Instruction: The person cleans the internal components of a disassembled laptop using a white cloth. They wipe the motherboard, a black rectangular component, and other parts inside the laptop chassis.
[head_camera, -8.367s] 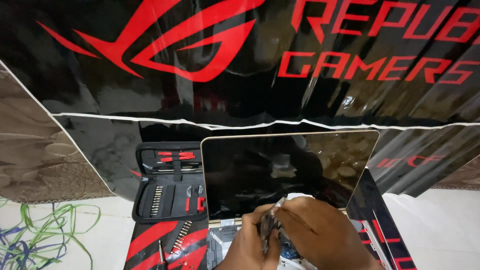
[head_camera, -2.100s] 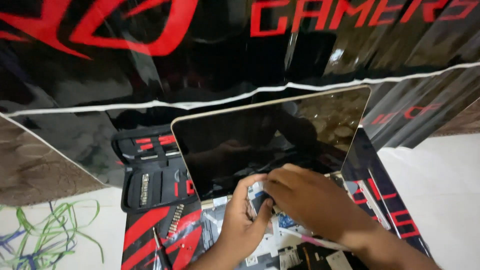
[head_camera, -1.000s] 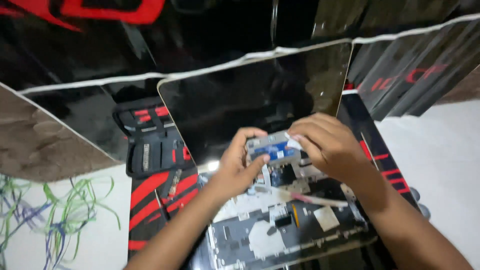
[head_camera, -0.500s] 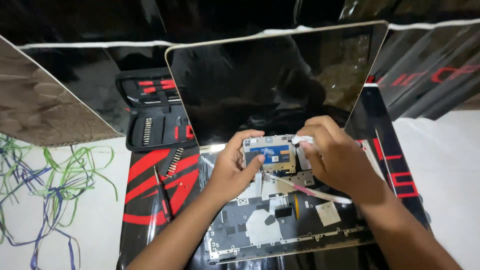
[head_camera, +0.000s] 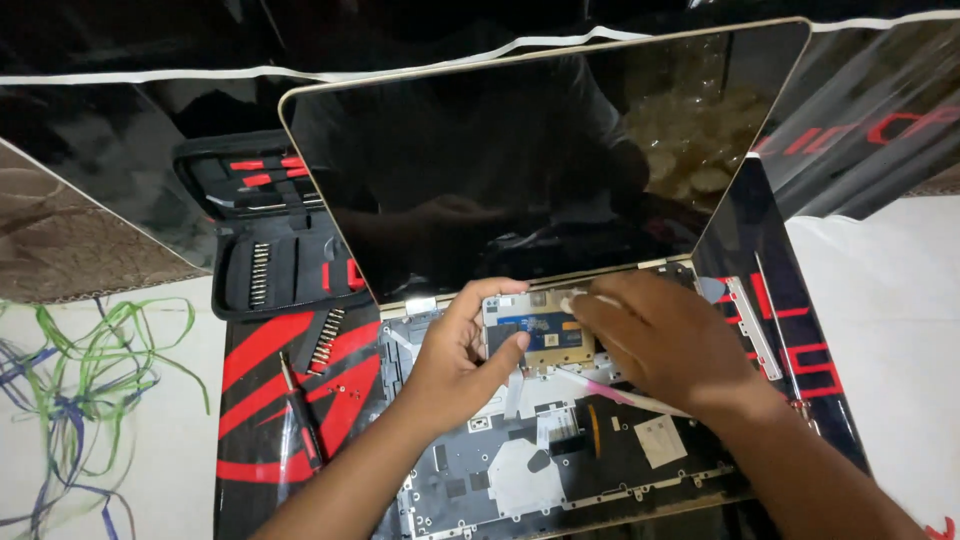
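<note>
An opened laptop lies on a black and red mat, its dark screen (head_camera: 520, 160) raised and its bare inner frame (head_camera: 560, 470) facing up. My left hand (head_camera: 462, 350) holds the left edge of a small grey module with a blue patch (head_camera: 540, 335), which rests on the frame near the hinge. My right hand (head_camera: 655, 340) grips the module's right side, fingertips at its top edge. A thin pink and white tool (head_camera: 625, 397) lies under my right hand.
An open black tool case (head_camera: 275, 240) with red-handled tools and bits stands left of the laptop. A screwdriver (head_camera: 300, 415) and a bit strip (head_camera: 328, 340) lie on the mat (head_camera: 265, 400). Green and blue cords (head_camera: 80, 400) lie at far left. A metal strip (head_camera: 752, 325) lies right.
My view has tilted down, bringing the whole frame into sight. Both hands have lowered the module from mid-air to the frame near the hinge.
</note>
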